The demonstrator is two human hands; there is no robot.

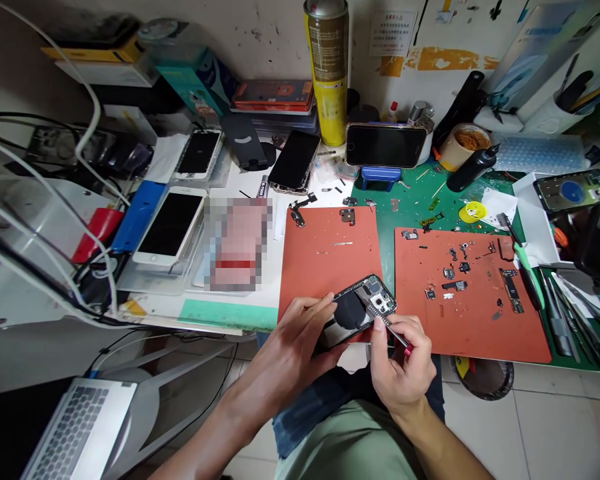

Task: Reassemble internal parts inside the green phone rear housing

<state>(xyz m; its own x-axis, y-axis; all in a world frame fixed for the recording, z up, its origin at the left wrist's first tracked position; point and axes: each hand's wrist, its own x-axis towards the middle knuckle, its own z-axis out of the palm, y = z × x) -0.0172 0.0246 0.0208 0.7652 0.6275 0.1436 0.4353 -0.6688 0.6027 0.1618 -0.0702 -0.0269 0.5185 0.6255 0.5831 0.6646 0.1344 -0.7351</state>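
An opened smartphone [351, 313], its inside facing up, is tilted above the near edge of the left orange mat. My left hand [303, 333] grips its left end, fingers over the upper edge and thumb near the lower one. My right hand [403, 360] pinches a slim metal tool with a red end [399, 337] at the phone's lower right edge. The tool's tip is too small to make out. A dark round patch and a camera area show inside the phone. Loose small parts [464, 267] lie on the right orange mat [480, 333].
The left orange mat [325, 257] bears a few metal bits. Tweezers and other tools [563, 327] lie at the right. Behind stand a yellow spray can [327, 80] and a propped phone [386, 145]. A white phone [171, 227] lies left; white cables [93, 120] hang further left.
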